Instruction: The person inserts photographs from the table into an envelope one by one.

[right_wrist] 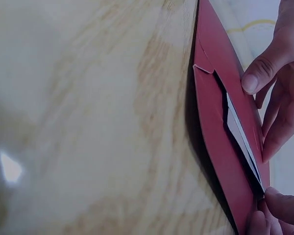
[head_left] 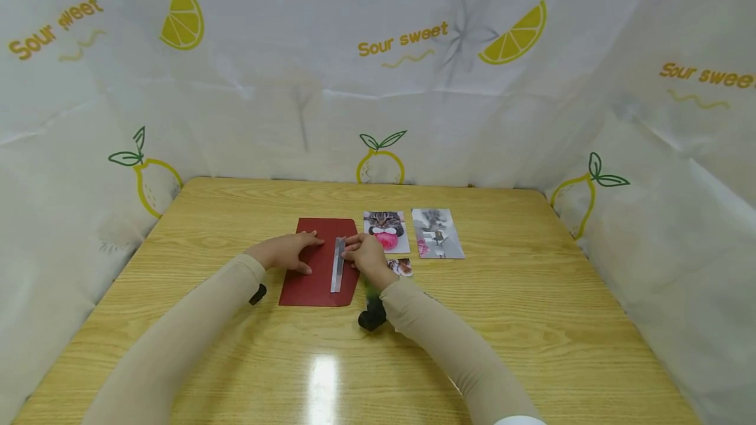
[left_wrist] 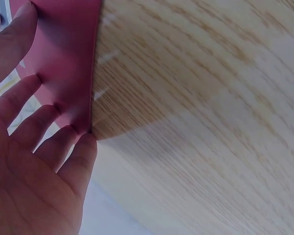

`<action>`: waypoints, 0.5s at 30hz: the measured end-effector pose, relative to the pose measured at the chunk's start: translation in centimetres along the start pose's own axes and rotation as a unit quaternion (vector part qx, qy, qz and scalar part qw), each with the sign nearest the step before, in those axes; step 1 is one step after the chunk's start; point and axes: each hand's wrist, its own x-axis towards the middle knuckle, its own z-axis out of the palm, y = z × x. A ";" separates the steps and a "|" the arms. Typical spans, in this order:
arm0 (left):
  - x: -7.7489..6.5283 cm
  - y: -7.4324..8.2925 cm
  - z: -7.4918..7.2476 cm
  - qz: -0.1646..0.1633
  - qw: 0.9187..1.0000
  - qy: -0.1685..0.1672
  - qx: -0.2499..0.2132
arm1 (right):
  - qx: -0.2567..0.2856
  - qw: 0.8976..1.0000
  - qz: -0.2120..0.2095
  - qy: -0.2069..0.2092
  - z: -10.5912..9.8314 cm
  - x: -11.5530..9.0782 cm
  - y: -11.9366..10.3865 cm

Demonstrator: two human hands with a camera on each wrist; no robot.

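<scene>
A dark red envelope (head_left: 313, 267) lies on the table, with a narrow silvery-white strip (head_left: 338, 266) running along its right part. My left hand (head_left: 289, 249) rests on the envelope's left half, fingers spread and fingertips pressing the paper; the left wrist view shows the fingertips (left_wrist: 57, 108) along its edge. At the strip's far end, my right hand (head_left: 367, 257) pinches it between thumb and fingers. In the right wrist view the strip (right_wrist: 242, 142) stands slightly raised from the red paper, with a dark gap beside it. The left thumb (right_wrist: 252, 82) presses nearby.
Right of the envelope lie a cat picture card (head_left: 386, 231) and a grey painted card (head_left: 437, 233). Another card (head_left: 401, 267) is partly hidden under the right wrist. White printed cloth (head_left: 266, 117) hangs behind the table (head_left: 502, 320) and along both sides.
</scene>
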 end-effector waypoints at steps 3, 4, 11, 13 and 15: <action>0.0 -0.1 0.0 0.001 1.000 0.001 0.002 | -0.001 1.000 0.000 -0.003 0.0 0.0 0.0; 0.0 -0.1 0.0 0.000 1.000 0.001 0.001 | -0.005 1.000 -0.001 -0.003 0.1 0.0 0.0; 0.0 0.0 0.1 0.004 1.000 0.002 0.002 | -0.026 1.000 0.003 -0.009 0.1 0.1 0.1; 0.0 -0.1 0.1 0.005 1.000 0.002 0.003 | -0.027 1.000 0.002 -0.011 0.1 0.2 0.1; 0.1 -0.1 0.1 0.004 1.000 0.003 0.001 | -0.029 0.999 0.001 -0.015 0.1 0.2 0.1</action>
